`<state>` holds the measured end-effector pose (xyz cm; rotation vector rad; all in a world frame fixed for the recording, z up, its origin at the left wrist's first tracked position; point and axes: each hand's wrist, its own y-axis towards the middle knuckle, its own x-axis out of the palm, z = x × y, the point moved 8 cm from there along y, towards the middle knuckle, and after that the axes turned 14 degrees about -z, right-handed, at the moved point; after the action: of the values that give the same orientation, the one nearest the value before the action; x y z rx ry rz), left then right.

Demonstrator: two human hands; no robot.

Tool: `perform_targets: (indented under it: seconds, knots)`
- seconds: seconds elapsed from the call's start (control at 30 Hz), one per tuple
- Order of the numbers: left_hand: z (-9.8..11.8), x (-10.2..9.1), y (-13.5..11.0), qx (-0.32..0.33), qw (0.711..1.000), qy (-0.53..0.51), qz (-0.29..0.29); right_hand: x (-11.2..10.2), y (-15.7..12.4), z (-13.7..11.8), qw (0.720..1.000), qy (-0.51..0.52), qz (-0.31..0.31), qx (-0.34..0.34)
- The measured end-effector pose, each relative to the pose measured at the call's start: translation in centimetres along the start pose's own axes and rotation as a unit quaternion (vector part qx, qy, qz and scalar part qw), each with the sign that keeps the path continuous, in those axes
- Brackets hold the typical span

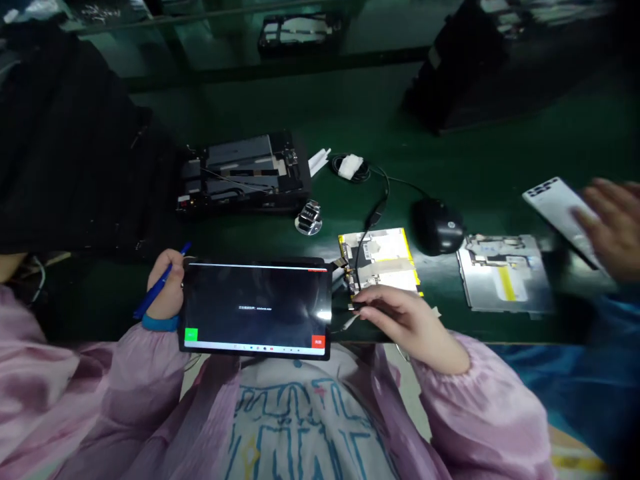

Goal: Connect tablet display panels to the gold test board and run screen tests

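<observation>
A black tablet (255,307) lies at the near edge of the green bench, its dark screen lit with a green square at lower left and a red one at lower right. My left hand (167,287) is closed round a blue pen (161,283) and rests against the tablet's left edge. My right hand (400,313) pinches a small black connector (356,305) at the tablet's right edge. Just behind it lies an opened device with a yellow-edged battery panel (383,260) and a black cable (375,213) plugged in.
A black opened chassis (245,175) sits behind the tablet, with a small metal fixture (309,219) beside it. A black mouse (436,225) and a grey metal back plate (505,272) lie to the right. Another person's hand (613,223) holds a white panel (557,203) at far right.
</observation>
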<state>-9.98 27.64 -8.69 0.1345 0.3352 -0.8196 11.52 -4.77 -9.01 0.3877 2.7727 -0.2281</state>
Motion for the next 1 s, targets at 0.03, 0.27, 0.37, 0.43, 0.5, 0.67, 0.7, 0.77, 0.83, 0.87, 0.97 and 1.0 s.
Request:
perform_targets:
  seconds: [0.03,0.27,0.37,0.43,0.5,0.67,0.7,0.77,0.83,0.87,0.97,1.0]
  knots:
    - [0.3,0.1,0.1,0.003,1.000,-0.002,0.006,0.5,-0.4,0.2,1.000,-0.016,0.015,-0.010]
    - [2.2,0.6,0.6,0.040,0.998,0.008,0.039,2.7,0.0,1.6,0.998,0.018,0.053,-0.020]
    - [2.0,0.5,0.9,0.044,0.998,0.007,0.040,2.8,0.2,2.0,0.997,0.037,0.058,-0.019]
    - [1.9,0.4,1.0,0.043,0.998,0.006,0.043,2.8,0.3,2.1,0.997,0.042,0.055,-0.021]
    - [1.9,0.4,0.8,0.039,0.998,0.011,0.043,2.9,0.3,2.0,0.997,0.043,0.054,-0.022]
    - [1.6,0.5,0.5,0.015,0.999,0.024,0.028,3.0,0.7,1.6,0.998,0.044,0.030,-0.021]
    - [1.5,0.5,0.4,0.012,0.999,0.027,0.028,3.0,0.8,1.5,0.999,0.040,0.019,-0.020]
    - [1.4,0.4,0.4,0.011,0.999,0.034,0.027,3.1,1.1,1.3,1.000,0.023,-0.005,-0.017]
    - [1.4,0.4,0.5,0.017,0.999,0.042,0.026,3.1,1.3,1.0,1.000,0.003,-0.022,-0.015]
    - [1.5,0.4,0.5,0.021,0.998,0.045,0.025,3.1,1.4,0.9,1.000,-0.004,-0.027,-0.014]
    - [1.9,0.5,0.5,0.027,0.998,0.058,0.024,3.2,1.6,0.7,0.999,-0.014,-0.032,-0.013]
    - [1.9,0.4,0.5,0.026,0.997,0.065,0.026,3.2,1.6,0.7,0.999,-0.016,-0.030,-0.013]
